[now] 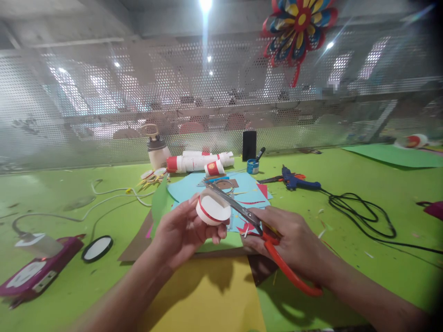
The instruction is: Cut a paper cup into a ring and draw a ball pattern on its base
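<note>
Left hand holds a shallow, round white paper cup piece with a red band, fingers curled under and around its side, its open face tilted toward the viewer. Right hand: fingers wrapped on the handle of metal scissors with orange-red grips; blades slant up and leftward across the cup piece's upper right edge in view, contact cannot be told. Cup piece is raised in front of the light blue paper sheets, which lie on the bright green tabletop. Nearer the viewer, a flat yellow sheet lies below the forearms. Behind the blue sheets: a red-and-white paper cup on its side and a small blue jar. To the right, a dark blue glue gun with black cord; to the left, a black-rimmed round disc beside a purple power strip
</note>
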Demonstrator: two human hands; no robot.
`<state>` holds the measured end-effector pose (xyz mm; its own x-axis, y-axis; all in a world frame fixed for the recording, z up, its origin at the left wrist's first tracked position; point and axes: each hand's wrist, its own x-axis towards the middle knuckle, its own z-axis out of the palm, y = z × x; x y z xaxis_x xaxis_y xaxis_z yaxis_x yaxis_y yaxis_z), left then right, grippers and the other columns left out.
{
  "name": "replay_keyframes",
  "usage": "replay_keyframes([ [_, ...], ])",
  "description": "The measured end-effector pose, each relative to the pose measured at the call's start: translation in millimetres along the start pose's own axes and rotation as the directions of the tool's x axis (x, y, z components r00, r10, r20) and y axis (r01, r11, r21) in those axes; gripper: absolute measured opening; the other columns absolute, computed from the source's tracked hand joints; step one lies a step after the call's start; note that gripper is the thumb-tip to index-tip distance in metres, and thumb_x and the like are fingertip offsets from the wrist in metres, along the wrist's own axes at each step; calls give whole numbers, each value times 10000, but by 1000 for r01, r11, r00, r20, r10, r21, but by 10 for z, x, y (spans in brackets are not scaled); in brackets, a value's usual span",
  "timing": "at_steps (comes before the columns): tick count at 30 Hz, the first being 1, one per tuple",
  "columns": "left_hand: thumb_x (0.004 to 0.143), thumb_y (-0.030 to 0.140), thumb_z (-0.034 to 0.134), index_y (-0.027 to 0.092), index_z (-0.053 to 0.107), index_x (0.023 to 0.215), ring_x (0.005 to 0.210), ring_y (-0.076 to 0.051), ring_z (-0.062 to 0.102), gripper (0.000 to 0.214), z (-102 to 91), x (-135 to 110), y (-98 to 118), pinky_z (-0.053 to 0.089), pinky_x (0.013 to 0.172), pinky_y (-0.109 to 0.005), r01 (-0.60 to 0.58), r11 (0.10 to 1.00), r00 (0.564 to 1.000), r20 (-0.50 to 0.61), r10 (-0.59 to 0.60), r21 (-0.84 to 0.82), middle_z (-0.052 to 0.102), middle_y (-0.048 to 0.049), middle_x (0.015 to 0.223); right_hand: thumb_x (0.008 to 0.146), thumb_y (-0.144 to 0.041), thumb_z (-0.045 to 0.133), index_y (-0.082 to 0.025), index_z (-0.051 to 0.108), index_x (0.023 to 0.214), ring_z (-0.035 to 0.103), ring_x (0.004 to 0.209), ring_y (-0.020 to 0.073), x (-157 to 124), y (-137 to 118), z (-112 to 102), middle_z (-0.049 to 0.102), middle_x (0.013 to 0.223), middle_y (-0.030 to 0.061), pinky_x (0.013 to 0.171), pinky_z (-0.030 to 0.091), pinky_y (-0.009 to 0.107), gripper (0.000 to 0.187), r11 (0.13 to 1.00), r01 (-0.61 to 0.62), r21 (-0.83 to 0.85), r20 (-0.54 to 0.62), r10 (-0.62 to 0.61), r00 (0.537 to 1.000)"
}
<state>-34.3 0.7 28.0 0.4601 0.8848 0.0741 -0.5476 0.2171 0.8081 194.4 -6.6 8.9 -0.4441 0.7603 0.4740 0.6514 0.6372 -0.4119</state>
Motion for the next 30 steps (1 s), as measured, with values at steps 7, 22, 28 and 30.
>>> replay_keyframes([
  [7,834,407,598,88,689,859,578,-203,664,332,-7,13,14,500,482,-231,7,999,1000,-18,-8,-31,693,-127,697,881,-465,589,-156,654,1024,529,676,174,-10,-9,-1,588,748,35,644,426,305,346,1000,8,5,-2,-8,1000],
  [22,811,417,625,92,686,829,549,-186,665,331,-30,33,23,508,424,-196,49,991,997,70,-40,-127,675,-106,643,881,-439,607,-134,648,1098,543,687,175,-21,14,3,602,771,50,638,425,295,377,999,46,-6,-6,-46,999],
  [28,815,427,622,81,684,818,514,-180,668,351,-25,44,31,504,406,-186,77,986,994,87,-65,-145,680,-111,646,883,-437,603,-135,656,1054,554,680,179,-22,26,19,622,766,59,628,426,297,351,997,64,-50,-26,-65,998],
  [30,816,410,625,90,678,816,510,-180,665,324,-17,43,39,499,397,-185,70,987,995,77,-59,-146,679,-107,639,887,-434,599,-135,659,1033,559,677,178,-27,30,22,631,763,59,626,426,295,338,997,66,-50,-22,-67,998],
])
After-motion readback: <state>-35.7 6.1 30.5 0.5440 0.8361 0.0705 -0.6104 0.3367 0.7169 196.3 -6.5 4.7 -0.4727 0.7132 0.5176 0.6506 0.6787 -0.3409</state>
